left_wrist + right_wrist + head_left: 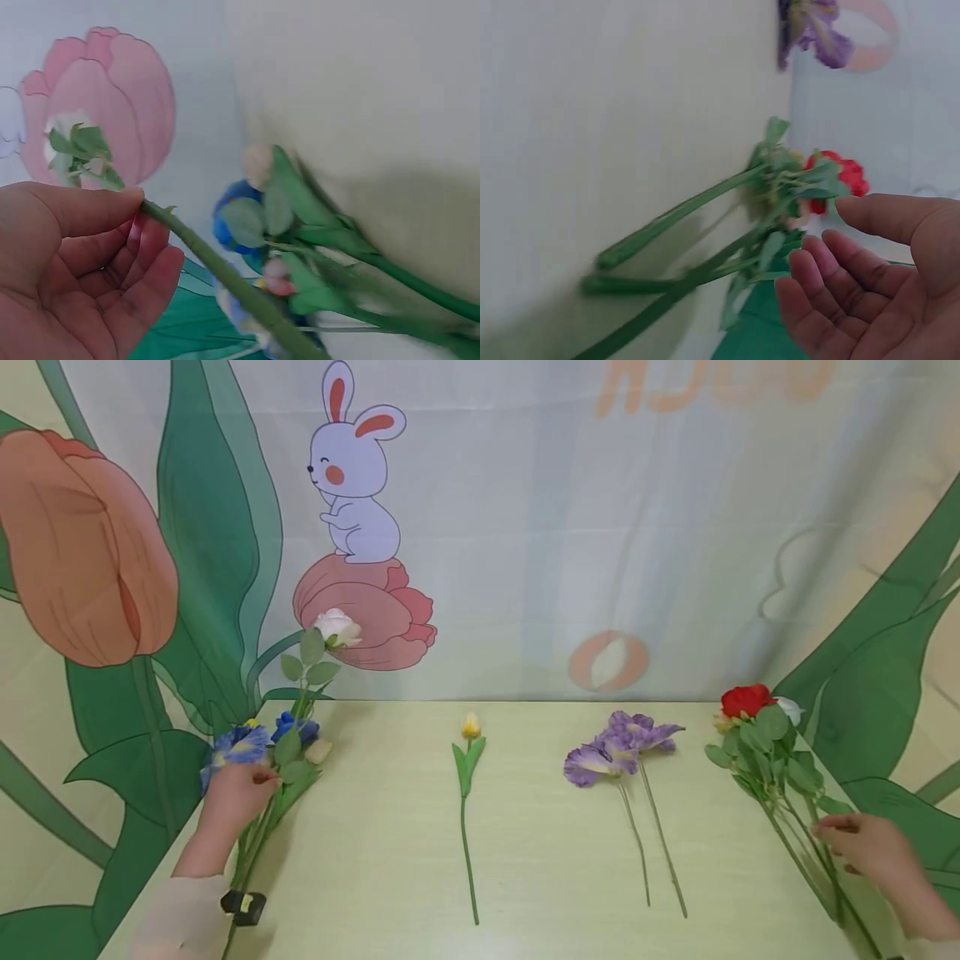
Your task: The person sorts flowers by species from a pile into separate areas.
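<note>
One left hand (238, 793) and one right hand (870, 847) make two, with one table (382, 843), one yellow tulip (464, 781), two purple flowers (618, 750) and two bunches of flowers (772, 760). Other blooms include one white rose (337, 628), one blue rose (300, 728) and one red rose (746, 700); overlap hides the bunches' full totals. One printed rabbit (360, 502) completes the count.

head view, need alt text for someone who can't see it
A person's left hand holds a white rose near some blue flowers, and the right hand is beside a leafy bunch with a red flower. Between them, a yellow tulip and purple flowers lie on a pale table.
</note>
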A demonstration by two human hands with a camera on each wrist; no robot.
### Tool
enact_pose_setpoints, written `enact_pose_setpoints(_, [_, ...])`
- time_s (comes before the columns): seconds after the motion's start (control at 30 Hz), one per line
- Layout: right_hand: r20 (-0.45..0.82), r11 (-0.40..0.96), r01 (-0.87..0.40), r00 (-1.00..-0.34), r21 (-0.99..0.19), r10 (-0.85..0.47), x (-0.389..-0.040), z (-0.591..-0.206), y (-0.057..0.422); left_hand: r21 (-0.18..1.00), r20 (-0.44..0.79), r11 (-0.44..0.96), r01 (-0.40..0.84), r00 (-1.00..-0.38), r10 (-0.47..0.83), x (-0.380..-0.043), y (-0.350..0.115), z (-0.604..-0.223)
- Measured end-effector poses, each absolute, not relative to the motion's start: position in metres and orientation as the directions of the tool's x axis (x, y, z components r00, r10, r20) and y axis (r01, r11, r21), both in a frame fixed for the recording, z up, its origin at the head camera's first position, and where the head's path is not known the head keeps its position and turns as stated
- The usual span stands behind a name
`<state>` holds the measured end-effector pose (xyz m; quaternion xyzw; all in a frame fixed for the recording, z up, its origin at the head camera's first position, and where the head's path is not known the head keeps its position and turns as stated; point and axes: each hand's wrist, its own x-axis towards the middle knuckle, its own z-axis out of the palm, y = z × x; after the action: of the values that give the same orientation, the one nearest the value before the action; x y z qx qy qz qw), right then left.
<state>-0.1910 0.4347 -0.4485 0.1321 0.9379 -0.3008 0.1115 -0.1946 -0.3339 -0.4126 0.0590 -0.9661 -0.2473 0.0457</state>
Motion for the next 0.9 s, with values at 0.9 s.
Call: enact_pose_setpoints(0.9, [-0.011,0.718,-0.042,-0.998,-0.694,-0.069,-0.203,-0.377,0.307,0.662,0.062,0.749,-0.034,-0.993,-0.100,-0.194,-0.255,-0.381])
